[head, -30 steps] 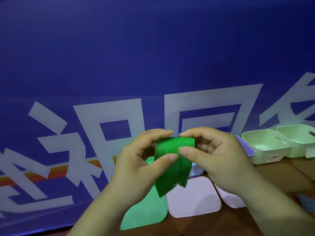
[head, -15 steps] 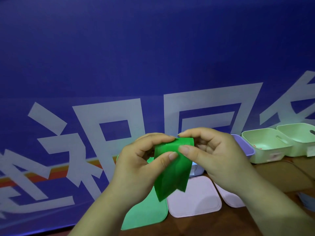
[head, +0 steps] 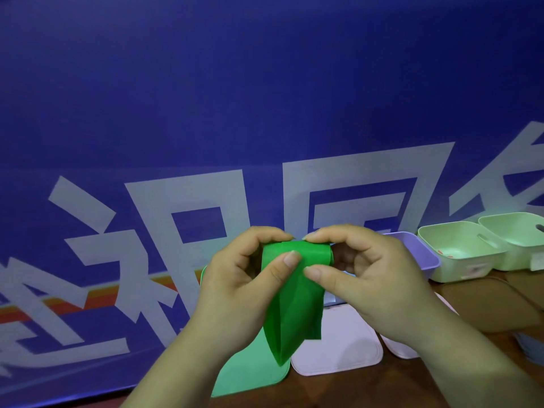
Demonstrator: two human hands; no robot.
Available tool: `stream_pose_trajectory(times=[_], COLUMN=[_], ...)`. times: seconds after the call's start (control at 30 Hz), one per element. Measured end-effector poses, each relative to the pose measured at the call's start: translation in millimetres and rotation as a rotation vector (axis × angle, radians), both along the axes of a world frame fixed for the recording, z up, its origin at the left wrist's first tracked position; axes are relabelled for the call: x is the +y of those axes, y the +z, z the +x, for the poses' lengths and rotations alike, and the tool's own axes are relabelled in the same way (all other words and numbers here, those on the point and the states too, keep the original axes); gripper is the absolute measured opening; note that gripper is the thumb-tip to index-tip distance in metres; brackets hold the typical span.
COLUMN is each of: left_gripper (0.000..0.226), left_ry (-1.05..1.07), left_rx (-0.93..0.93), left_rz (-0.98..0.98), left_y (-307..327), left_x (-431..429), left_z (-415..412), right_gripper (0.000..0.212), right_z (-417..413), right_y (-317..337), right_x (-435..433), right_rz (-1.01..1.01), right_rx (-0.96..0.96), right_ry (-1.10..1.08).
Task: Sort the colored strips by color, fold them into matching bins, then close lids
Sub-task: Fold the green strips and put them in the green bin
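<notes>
Pinch grip: left hand (head: 235, 290) and right hand (head: 374, 278) nip the folded top of the green strip (head: 291, 307). Squaring its dangling tails first should keep the next crease neat.

One view only, worn on the head. Looks forward and a little down, high enough to fill most of the frame with the banner (head: 265, 98). Sits very near the left hand (head: 235, 290) and right hand (head: 374, 278), both raised mid-frame, pinching the strip (head: 294, 313). Catches the counter (head: 382, 390) only along the bottom right, with bins (head: 459, 270) cropped at the right edge. Wide-angle lens.
</notes>
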State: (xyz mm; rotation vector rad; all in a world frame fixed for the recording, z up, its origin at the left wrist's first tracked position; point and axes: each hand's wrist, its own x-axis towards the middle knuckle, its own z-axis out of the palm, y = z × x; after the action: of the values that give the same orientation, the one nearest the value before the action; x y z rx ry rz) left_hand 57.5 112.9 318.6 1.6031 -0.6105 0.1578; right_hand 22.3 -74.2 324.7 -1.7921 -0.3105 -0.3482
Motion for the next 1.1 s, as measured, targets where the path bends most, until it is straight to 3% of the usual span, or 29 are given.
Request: stream_pose_trajectory(times=[0.27, 0.9, 1.1], left_gripper=[0.035, 0.027, 0.028], left_ry=[-0.083, -0.054, 0.012], left_rx=[0.017, 0.013, 0.018], left_rz=[-0.008, -0.037, -0.029], left_y=[-1.3, -3.6, -4.8], left_x=[5.1, 5.4, 2.3], left_z=[2.1, 2.8, 0.8], right_gripper=[0.029, 0.027, 0.04], right_z=[1.0, 2.9, 0.7], right_y=[5.0, 2.2, -4.5], right_x=[-0.8, 3.5, 5.1], right_rz=[0.147, 0.172, 0.055], right_rx=[0.066, 0.063, -0.037], right_ry=[0.049, 0.05, 0.024])
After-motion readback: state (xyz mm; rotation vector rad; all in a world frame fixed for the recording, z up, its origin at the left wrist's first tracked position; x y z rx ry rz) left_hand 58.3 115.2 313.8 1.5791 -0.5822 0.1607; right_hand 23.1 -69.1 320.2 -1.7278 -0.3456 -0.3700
